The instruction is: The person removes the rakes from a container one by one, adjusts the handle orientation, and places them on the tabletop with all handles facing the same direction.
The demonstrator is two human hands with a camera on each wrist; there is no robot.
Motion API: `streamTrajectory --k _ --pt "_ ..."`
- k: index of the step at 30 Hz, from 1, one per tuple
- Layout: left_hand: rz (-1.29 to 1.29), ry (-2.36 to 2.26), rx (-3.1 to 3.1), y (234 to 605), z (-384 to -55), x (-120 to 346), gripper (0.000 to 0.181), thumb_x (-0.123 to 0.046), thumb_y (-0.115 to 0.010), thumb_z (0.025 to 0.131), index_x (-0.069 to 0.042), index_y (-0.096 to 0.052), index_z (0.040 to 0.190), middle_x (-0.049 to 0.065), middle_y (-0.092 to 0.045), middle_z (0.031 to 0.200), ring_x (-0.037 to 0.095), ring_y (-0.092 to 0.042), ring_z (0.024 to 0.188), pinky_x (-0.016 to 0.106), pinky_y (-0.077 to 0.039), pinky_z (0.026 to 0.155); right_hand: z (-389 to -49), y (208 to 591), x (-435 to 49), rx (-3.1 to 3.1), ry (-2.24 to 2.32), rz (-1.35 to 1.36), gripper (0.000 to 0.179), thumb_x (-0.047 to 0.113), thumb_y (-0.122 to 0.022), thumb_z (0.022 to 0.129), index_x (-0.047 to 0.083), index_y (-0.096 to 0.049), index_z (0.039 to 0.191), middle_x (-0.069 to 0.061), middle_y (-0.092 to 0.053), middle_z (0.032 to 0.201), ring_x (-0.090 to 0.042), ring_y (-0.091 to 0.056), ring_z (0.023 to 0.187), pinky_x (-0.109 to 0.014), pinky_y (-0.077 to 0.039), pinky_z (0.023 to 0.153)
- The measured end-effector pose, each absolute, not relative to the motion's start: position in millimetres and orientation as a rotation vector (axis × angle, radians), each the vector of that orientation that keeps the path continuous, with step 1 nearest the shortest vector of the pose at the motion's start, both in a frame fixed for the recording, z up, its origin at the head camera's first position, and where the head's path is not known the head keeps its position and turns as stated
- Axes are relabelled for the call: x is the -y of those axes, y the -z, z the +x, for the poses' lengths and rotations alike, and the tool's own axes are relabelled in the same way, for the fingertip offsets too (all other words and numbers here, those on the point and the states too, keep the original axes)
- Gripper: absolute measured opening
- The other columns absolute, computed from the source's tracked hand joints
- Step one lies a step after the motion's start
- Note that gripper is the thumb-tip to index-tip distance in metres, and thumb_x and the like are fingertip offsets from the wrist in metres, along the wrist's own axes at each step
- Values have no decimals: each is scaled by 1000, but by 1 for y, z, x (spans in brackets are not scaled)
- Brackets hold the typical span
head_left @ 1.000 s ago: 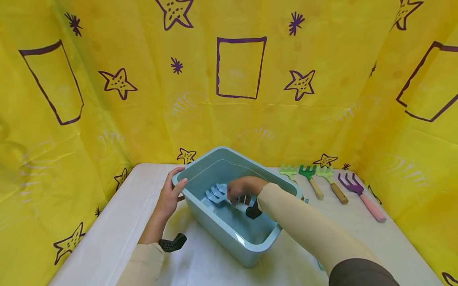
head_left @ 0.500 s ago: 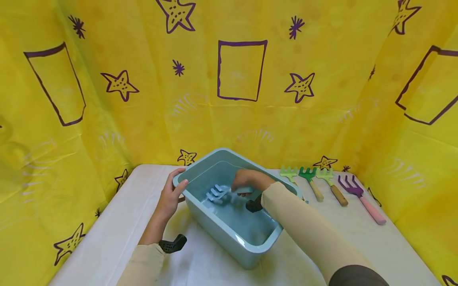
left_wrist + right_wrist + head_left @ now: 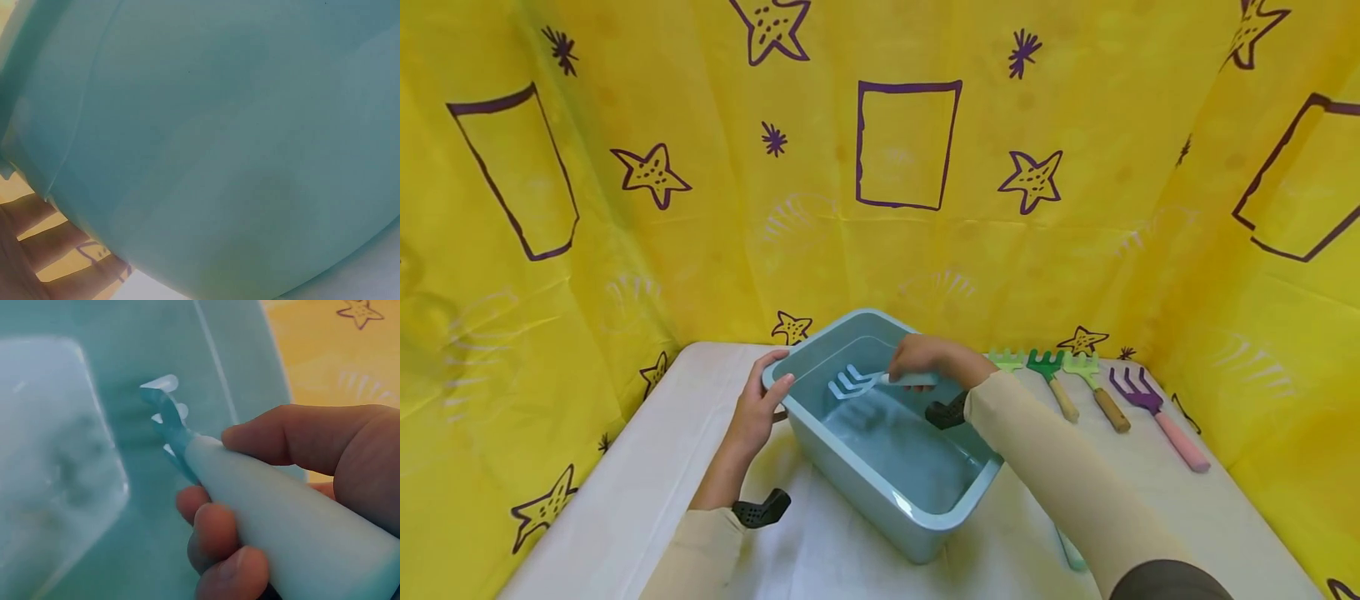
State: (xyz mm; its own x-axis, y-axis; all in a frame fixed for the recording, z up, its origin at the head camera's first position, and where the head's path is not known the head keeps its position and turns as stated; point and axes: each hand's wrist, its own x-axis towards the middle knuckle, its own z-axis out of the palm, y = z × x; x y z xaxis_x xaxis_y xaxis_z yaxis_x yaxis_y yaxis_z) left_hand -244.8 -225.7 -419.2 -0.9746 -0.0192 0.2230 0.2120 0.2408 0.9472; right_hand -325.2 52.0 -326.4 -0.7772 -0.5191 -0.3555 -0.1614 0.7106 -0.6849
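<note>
My right hand (image 3: 917, 358) grips the pale handle of a light blue hand rake (image 3: 854, 383), raised above the floor of a blue-green plastic tub (image 3: 880, 475). In the right wrist view, thumb and fingers wrap round the thick rake handle (image 3: 269, 512), and the prongs point toward the tub wall. At the tub's left corner my left hand (image 3: 758, 408) holds the rim, thumb on top and fingers along the outside. The left wrist view is mostly filled by the tub's outer wall (image 3: 219, 137), with the fingers (image 3: 47, 247) against it at lower left.
Right of the tub, several hand rakes lie in a row on the white-covered table (image 3: 602, 500): a dark green one (image 3: 1052, 383), a light green one (image 3: 1096, 387) and a purple one with pink handle (image 3: 1157, 417). A teal handle (image 3: 1070, 550) shows under the right arm. Yellow sheeting (image 3: 700, 275) surrounds the table.
My right hand has lifted the light blue hand rake up from the tub's floor and moved slightly right. The left hand has stayed on the rim.
</note>
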Motion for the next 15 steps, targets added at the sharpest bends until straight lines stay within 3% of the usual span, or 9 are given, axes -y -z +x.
streamTrajectory --k 15 --pt "-183 1820 2325 418 -242 225 48 -37 -50 101 -29 -33 145 13 -39 147 43 -45 126 65 -43 90 -313 294 -95 -2428 1112 -507 20 14 -68 90 1 -67 105 -11 -60 80 -18 -50 52 -27 -46 48"
